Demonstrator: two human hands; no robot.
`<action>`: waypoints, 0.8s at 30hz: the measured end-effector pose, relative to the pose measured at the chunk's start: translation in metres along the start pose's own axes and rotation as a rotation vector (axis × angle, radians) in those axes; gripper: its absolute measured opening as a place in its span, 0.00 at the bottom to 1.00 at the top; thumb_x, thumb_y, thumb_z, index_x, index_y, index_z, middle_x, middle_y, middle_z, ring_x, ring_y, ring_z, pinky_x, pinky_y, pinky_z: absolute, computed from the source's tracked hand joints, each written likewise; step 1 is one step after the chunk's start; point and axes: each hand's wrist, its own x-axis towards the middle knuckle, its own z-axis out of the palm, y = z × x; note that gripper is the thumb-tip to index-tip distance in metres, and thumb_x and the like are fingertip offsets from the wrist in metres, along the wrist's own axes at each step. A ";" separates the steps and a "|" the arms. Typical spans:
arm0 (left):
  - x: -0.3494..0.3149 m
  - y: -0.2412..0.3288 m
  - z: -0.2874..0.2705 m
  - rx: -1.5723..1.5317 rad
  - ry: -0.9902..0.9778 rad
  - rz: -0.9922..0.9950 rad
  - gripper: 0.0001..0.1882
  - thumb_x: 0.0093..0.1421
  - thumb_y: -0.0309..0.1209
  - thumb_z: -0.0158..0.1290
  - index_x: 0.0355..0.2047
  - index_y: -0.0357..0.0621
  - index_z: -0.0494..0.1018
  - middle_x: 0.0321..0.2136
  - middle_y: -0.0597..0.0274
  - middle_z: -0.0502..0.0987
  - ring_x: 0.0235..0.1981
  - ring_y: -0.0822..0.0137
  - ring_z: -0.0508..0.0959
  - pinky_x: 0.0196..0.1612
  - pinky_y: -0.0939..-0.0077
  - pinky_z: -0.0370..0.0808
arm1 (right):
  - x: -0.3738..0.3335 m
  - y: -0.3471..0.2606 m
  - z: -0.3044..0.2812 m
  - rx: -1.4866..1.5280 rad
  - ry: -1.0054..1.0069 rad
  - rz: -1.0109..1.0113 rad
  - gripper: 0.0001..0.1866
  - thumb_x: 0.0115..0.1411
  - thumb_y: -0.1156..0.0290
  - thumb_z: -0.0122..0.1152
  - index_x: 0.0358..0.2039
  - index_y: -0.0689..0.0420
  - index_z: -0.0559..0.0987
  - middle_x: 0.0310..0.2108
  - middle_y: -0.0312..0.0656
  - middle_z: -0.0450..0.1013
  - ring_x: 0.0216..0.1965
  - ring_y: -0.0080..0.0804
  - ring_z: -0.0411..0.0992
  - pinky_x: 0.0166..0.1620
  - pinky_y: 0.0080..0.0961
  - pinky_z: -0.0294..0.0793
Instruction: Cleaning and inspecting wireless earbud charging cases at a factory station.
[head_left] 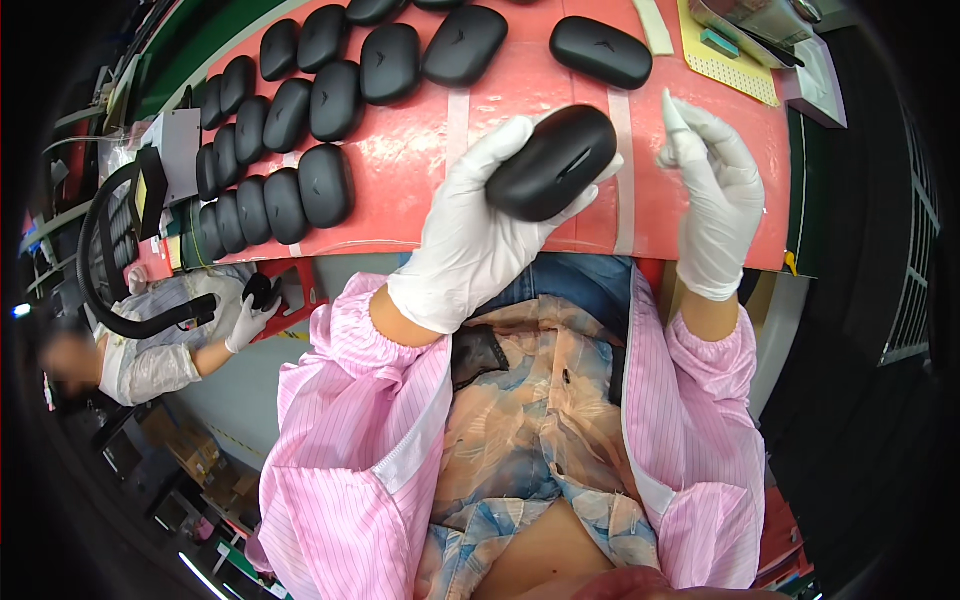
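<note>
My white-gloved left hand (478,225) is wrapped around a smooth black oval case (553,165), lifted over the near edge of the table. A narrow slot marks the upper face of this case. To its right, apart from it, my gloved right hand (712,190) hovers with the fingers bent and drawn together. A pointed white tip rises from those fingers; whether it is loose glove or something pinched cannot be made out. Beyond the hands, a single black case (600,53) lies on the red mat (385,200).
Several like black cases (325,187) stand in rows at the left of the mat. A yellow perforated board (728,58) with a small teal block lies at the far right. A black curved tube (90,240) arches at the left, near a co-worker's gloved hand (250,322) holding a dark object.
</note>
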 end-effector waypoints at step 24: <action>0.000 -0.010 -0.012 1.505 -0.024 0.919 0.42 0.48 0.15 0.62 0.63 0.42 0.57 0.50 0.54 0.74 0.49 0.63 0.77 0.51 0.73 0.74 | -0.008 -0.006 0.014 0.276 -0.171 0.306 0.16 0.62 0.75 0.53 0.49 0.64 0.77 0.31 0.33 0.72 0.30 0.19 0.66 0.36 0.18 0.67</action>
